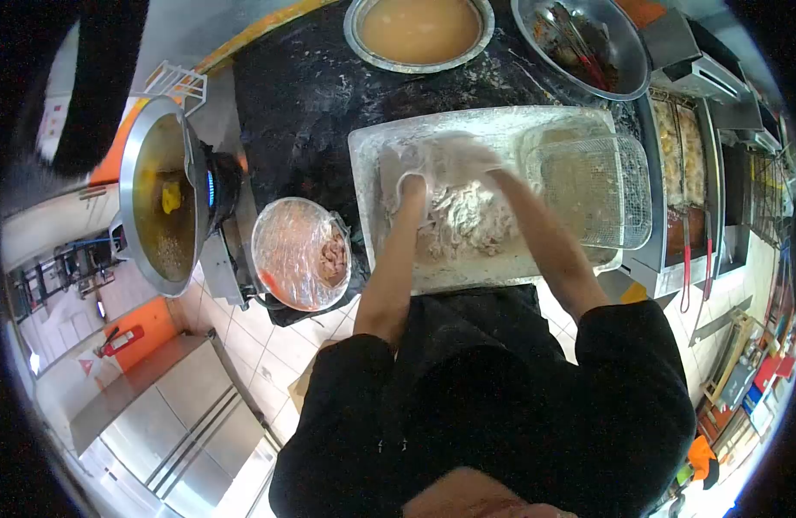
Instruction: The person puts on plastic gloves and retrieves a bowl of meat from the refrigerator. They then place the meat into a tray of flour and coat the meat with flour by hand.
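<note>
My left hand (404, 168) and my right hand (467, 155) are both inside a large white tub (501, 121) dusted with flour. Pale, flour-covered gloves seem to cover them, and motion smears their fingers. Just below the hands lies a heap of floured pieces (471, 216), perhaps meat. Whether either hand grips a piece does not show. A wire fry basket (592, 181) rests in the right end of the tub, to the right of my right hand.
A bowl of cloudy liquid (424, 30) and a steel bowl with tongs (583, 47) stand behind. At left are a film-covered bowl of raw meat (298, 250) and a big oil pot (165, 198) beside a blue flame. Fryers (678, 155) line the right.
</note>
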`<state>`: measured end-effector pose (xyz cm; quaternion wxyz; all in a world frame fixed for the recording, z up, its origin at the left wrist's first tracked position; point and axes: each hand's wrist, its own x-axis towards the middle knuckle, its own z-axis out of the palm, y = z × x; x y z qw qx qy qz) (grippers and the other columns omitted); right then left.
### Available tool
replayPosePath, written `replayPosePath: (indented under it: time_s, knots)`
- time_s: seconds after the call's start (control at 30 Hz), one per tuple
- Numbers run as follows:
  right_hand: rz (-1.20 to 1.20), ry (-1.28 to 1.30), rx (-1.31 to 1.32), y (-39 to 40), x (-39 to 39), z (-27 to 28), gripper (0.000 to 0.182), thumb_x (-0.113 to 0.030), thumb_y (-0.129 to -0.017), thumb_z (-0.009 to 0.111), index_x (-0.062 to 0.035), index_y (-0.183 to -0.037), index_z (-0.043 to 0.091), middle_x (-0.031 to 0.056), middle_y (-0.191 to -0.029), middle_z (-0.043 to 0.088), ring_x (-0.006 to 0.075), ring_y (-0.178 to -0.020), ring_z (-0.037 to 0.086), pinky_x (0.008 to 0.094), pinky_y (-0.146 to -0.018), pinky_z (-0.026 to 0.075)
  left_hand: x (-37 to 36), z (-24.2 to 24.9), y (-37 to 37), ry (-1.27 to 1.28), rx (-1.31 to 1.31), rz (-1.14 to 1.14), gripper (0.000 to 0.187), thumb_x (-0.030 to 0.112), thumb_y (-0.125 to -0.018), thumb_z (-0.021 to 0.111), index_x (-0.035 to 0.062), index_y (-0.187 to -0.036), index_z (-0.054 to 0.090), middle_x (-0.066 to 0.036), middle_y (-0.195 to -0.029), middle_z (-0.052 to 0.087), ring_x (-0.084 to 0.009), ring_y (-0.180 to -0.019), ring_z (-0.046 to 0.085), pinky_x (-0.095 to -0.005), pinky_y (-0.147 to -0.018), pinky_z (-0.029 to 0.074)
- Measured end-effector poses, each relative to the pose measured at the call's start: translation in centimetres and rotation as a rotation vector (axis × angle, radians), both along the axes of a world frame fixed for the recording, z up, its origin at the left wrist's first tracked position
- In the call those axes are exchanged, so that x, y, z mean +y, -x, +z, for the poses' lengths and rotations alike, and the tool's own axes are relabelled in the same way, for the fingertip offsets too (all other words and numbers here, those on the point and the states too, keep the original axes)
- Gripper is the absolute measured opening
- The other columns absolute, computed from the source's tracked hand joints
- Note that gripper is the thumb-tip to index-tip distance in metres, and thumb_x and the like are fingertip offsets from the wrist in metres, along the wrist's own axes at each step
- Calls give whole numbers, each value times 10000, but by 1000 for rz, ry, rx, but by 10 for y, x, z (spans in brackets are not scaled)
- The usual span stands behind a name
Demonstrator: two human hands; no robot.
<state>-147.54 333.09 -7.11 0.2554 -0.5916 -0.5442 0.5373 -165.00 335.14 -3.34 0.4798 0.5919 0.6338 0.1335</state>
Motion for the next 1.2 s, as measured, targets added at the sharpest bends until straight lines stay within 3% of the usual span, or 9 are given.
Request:
replayPosePath:
  time_s: [0.1,0.23,0.3,0.5,0.67,0.83,1.0,1.07,1.2]
  knots:
    - [252,-364,-233,18,-19,60,366,-253,-960,487,4,-1213,553,149,-1137,610,250,-1007,598,380,-921,476,-4,24,6,200,-285,56,558,414,-978,335,13,-1357,415,-219,-1348,454,-328,-1222,454,-375,-1020,356]
    - [24,303,224,-69,-69,43,521,-370,-963,476,-6,-1336,453,172,-1385,437,234,-1273,422,397,-1082,320,-17,83,37,129,199,-132,663,543,-962,275,29,-1347,438,-202,-1299,530,-370,-1193,506,-404,-1023,370]
    - [-94,441,398,-78,-95,27,566,-377,-957,492,-13,-1380,401,163,-1447,370,238,-1342,347,397,-1116,271,-22,-1,51,283,434,-399,681,561,-954,282,32,-1355,434,-196,-1339,498,-354,-1211,495,-397,-1030,364]
    - [-202,300,375,22,-103,110,594,-395,-967,448,-18,-1414,349,169,-1446,366,293,-1341,341,401,-1114,284,-43,55,2,498,182,43,695,579,-937,325,54,-1381,421,-183,-1412,426,-340,-1221,486,-425,-1015,383]
    - [83,430,141,-37,-121,85,512,-351,-985,414,-54,-1401,385,174,-1395,436,273,-1321,374,374,-1112,293,-22,162,32,753,-39,199,737,613,-914,359,64,-1405,393,-199,-1393,439,-340,-1199,501,-395,-1003,384]
    - [-51,87,-84,2,-115,80,444,-332,-983,431,-52,-1323,486,146,-1330,522,261,-1238,480,365,-1061,372,-27,96,12,550,171,39,599,488,-954,362,39,-1336,468,-184,-1266,536,-276,-1143,531,-398,-973,427]
    - [365,-202,-3,-3,-111,41,505,-363,-969,456,-65,-1374,414,132,-1437,386,260,-1295,409,400,-1101,310,-49,79,18,598,-671,543,556,439,-959,386,42,-1339,470,-164,-1269,545,-258,-1120,541,-374,-964,423]
    - [18,429,449,-19,-109,96,520,-285,-876,638,-6,-1297,512,158,-1365,487,252,-1264,457,410,-1079,342,-46,38,61,511,-777,246,564,375,-945,449,60,-1409,390,-136,-1318,517,-272,-1143,514,-345,-974,395]
    - [-11,-66,671,-36,-123,72,492,-264,-887,622,-10,-1295,516,136,-1295,552,236,-1214,501,381,-1028,398,-36,29,61,611,-393,136,600,467,-918,506,54,-1348,450,-124,-1358,453,-279,-1108,539,-408,-945,452]
